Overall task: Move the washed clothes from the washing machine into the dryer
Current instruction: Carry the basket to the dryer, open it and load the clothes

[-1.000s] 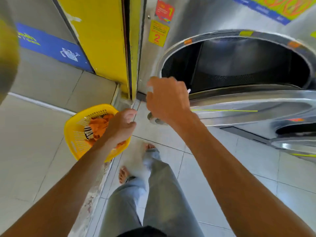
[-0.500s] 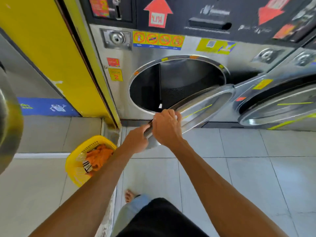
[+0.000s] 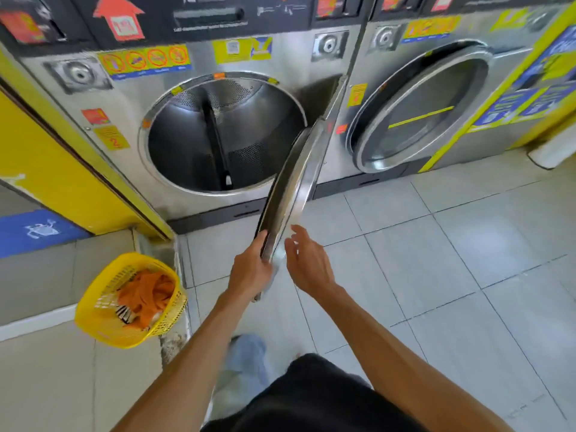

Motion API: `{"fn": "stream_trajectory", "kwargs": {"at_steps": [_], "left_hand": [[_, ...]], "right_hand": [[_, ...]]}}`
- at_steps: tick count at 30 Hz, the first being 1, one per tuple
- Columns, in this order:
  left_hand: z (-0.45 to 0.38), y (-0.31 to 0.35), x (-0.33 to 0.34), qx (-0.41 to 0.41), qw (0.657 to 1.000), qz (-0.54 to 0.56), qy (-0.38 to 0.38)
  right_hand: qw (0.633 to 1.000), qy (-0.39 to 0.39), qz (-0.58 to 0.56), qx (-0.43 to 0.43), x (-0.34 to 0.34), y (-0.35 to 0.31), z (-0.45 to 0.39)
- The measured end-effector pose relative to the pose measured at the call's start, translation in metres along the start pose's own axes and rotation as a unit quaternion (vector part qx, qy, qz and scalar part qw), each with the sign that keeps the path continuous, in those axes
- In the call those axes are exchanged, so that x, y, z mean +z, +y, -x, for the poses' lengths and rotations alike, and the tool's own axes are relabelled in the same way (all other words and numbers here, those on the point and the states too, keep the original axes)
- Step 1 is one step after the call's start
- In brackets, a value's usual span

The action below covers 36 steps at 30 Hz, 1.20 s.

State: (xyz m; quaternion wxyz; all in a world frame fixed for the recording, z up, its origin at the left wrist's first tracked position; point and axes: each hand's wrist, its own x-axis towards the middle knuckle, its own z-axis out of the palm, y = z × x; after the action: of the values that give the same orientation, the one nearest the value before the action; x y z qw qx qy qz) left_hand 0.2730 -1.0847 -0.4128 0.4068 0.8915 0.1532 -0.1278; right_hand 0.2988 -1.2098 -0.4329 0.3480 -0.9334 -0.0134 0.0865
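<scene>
Left grip: the left hand (image 3: 249,269) holds the near edge of the open round door (image 3: 291,188), fingers curled round its rim, likely to keep the door swung out and out of the way.
Right grip: the right hand (image 3: 307,263) is just beside the same edge, fingers spread and relaxed, holding nothing.
Door: it stands edge-on to the camera, hinged on the right side of the drum opening.
Drum: the drum (image 3: 224,135) of the machine in front is fully open and looks empty, so I judge it is ready to receive the load.
Clothes: the orange clothes (image 3: 146,293) lie in a yellow basket (image 3: 103,328) on the floor (image 3: 436,260), left of the person and well apart from both hands.
Neighbour machine: its door (image 3: 417,113) is only partly open.
Next need: probably a hand must go down to the basket.
</scene>
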Motion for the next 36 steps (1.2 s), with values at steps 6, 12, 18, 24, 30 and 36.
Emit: {"fn": "stream_trajectory", "kwargs": {"at_steps": [6, 12, 18, 24, 30, 36], "left_hand": [[0.031, 0.039, 0.060, 0.030, 0.996, 0.057, -0.067], [0.041, 0.098, 0.090, 0.027, 0.995, 0.055, -0.081], [0.030, 0.125, 0.093, 0.031, 0.996, 0.042, -0.072], [0.032, 0.148, 0.116, 0.049, 0.992, 0.023, -0.112], [0.019, 0.160, 0.135, 0.050, 0.991, 0.003, -0.127], [0.000, 0.148, 0.129, 0.016, 0.991, 0.019, -0.134]], "right_hand": [[0.991, 0.040, -0.088, 0.087, -0.048, 0.024, 0.013], [0.983, 0.113, -0.043, 0.136, -0.093, 0.080, 0.014], [0.976, 0.144, 0.002, 0.161, -0.139, 0.127, 0.017], [0.971, 0.154, -0.001, 0.182, -0.172, 0.148, 0.011], [0.945, 0.260, -0.022, 0.195, -0.168, 0.161, 0.023], [0.963, 0.205, -0.053, 0.164, -0.138, 0.140, 0.030]]}}
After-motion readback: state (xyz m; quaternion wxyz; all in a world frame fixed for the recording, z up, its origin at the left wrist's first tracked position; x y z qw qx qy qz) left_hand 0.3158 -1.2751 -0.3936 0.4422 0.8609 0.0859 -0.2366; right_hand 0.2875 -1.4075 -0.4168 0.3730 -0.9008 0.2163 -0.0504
